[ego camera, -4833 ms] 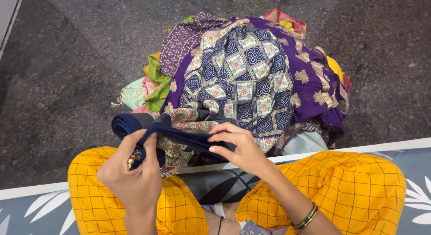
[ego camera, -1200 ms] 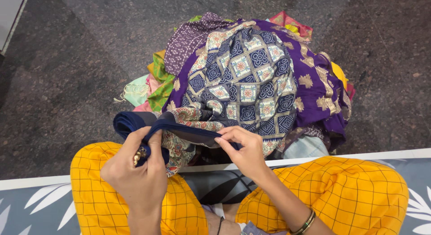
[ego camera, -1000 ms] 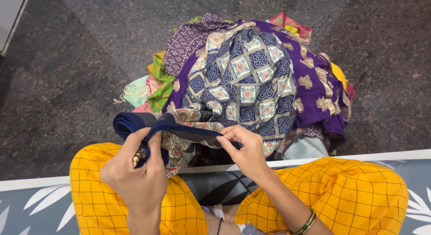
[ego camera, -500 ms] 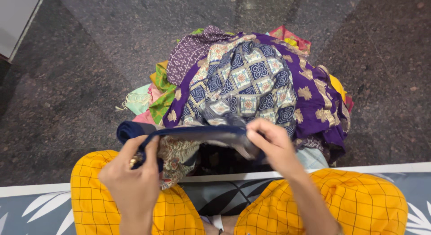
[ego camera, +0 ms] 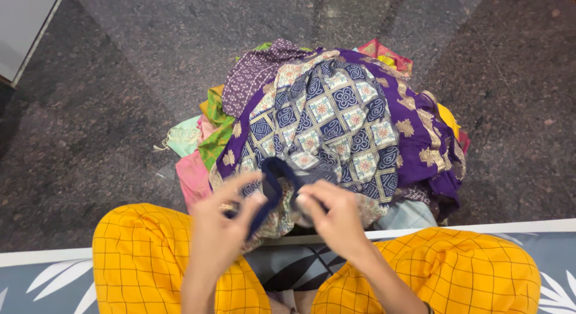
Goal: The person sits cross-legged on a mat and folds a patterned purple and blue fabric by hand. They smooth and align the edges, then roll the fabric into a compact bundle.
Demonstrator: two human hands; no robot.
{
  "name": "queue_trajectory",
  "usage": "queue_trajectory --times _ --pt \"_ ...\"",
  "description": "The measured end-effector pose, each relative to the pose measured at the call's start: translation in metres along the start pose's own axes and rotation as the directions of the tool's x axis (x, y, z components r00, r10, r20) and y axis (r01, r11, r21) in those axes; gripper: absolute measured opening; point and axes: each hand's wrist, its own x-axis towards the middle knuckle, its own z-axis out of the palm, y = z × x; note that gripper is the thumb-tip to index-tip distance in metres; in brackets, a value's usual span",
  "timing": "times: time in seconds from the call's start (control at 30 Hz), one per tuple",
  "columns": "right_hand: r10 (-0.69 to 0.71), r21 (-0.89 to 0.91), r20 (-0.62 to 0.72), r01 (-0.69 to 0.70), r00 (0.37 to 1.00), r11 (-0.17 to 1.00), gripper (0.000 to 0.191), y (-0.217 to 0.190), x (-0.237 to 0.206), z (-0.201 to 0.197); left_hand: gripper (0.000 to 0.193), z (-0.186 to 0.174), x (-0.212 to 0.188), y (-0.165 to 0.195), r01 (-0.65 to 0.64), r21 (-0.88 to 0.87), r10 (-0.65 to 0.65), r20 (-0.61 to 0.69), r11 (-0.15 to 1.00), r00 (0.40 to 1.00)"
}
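Both hands, left hand (ego camera: 223, 230) and right hand (ego camera: 336, 221), pinch a navy cloth strip (ego camera: 270, 191) in closed fingers, drawing it together at six o'clock of the patterned fabric heap (ego camera: 336, 116).

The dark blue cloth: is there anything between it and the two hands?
Nothing visible. The left hand and right hand both grip the dark blue cloth directly, in front of the pile of patterned fabrics.

This looks like a home, with someone sitting low at the edge of a leaf-patterned mat (ego camera: 543, 263). A speckled dark stone floor (ego camera: 108, 98) carries a heap of colourful household fabrics (ego camera: 336, 110).
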Motion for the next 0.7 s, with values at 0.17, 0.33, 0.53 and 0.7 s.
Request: queue_trajectory --times 0.17,0.33,0.53,0.7 --pt "-0.177 0.061 0.248 0.167 0.953 0.984 0.016 -0.019 -0.003 -0.009 0.034 0.018 -0.001 -0.011 0.015 -0.185 0.072 0.450 0.983 0.890" --pt "-0.176 0.099 0.329 0.151 0.928 0.984 0.014 -0.014 -0.001 -0.022 0.020 0.015 0.000 -0.015 0.097 0.101 -0.137 0.562 0.990 0.816" --pt "-0.120 -0.047 -0.045 0.118 0.992 0.992 0.032 -0.014 0.004 -0.001 0.019 0.025 -0.004 -0.003 -0.087 0.313 0.036 0.166 0.946 0.985" --pt "0.196 -0.292 -0.158 -0.235 0.968 0.927 0.040 -0.003 0.001 0.025 0.014 0.025 -0.006 0.007 -0.247 0.364 0.258 0.019 0.898 0.966"
